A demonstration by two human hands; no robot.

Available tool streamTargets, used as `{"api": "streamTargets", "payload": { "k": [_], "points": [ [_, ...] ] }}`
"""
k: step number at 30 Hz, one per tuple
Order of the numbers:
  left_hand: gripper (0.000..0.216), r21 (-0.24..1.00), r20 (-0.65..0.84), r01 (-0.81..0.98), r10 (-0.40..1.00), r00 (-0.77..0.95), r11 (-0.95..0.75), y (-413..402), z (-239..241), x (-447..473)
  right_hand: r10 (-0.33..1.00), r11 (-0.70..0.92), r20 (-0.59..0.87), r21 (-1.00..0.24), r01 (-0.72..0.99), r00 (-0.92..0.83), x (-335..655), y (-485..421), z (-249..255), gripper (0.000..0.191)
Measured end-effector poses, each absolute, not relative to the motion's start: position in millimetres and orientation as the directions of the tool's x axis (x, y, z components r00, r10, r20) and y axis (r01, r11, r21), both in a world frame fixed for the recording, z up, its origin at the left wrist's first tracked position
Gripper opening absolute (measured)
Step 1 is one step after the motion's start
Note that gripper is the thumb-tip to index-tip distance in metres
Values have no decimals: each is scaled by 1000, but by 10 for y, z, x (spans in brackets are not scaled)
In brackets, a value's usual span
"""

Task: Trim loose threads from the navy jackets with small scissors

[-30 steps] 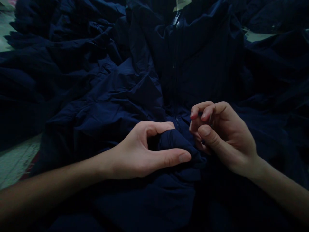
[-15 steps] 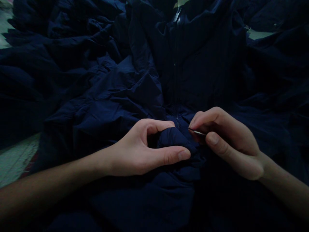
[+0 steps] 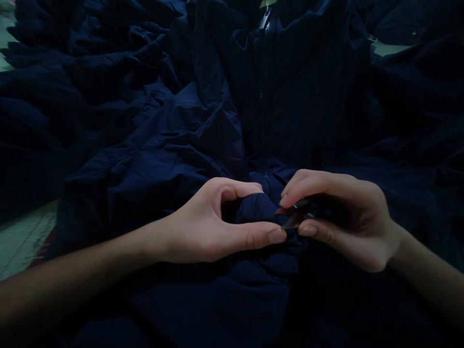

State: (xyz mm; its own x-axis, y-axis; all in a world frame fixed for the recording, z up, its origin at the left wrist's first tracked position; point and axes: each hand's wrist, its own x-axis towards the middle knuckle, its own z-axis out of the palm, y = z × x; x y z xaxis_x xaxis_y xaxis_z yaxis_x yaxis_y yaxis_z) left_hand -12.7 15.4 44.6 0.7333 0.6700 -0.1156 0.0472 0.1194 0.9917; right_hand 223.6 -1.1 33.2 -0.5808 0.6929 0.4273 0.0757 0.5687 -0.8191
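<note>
Working left to right. At the far left edge a pale patterned floor (image 3: 21, 241) shows beside the cloth, and at upper left lies a heap of crumpled navy fabric (image 3: 79, 63); we cannot tell whether it is a sleeve or a second garment. The person's left forearm enters from the lower left and ends in the left hand (image 3: 197, 232), set in a wide C. Thumb and forefinger close around a bunched fold of navy nylon (image 3: 259, 209), leaving a dark gap inside the curve. We read this as a hold that lifts the cloth into a firm ridge, since the fold stands proud of the creases around it. The fold appears to belong to a navy jacket (image 3: 304, 96) spread out at centre, its zip (image 3: 264, 96) running up the frame to a pale label (image 3: 267, 3) at the collar. The zip's lower end sits just above the fold. Further right, the right hand (image 3: 348, 193) comes in with a narrow grip, thumb and fingers pinched on a small metal piece (image 3: 292, 221) just beside the fold. It is too dark to name that piece with confidence; perhaps a small blade. A pinch this narrow suits something so small. At upper right a patch of pale floor (image 3: 389, 48) shows past the cloth.
</note>
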Motion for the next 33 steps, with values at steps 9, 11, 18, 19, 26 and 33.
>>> {"api": "streamTargets", "payload": {
  "k": [9,11,18,19,26,33],
  "points": [
    [13,990,-132,58,683,719,130,153,439,-123,702,582,446,-808,86,-556,2254,12,331,17],
    [13,990,-135,63,680,720,129,145,444,-121,695,587,445,-805,88,-565,2253,18,328,17],
    [18,979,-187,67,708,681,194,110,488,-110,668,610,487,-791,40,-563,2232,32,314,16],
    [18,979,-186,65,709,680,194,110,489,-108,669,611,488,-791,40,-560,2231,30,311,17],
    [17,981,-177,67,705,687,181,123,477,-101,680,606,481,-794,54,-553,2233,23,304,17],
    [20,977,-206,96,723,660,190,108,504,-89,680,612,485,-789,61,-550,2223,30,323,14]
  ]
}}
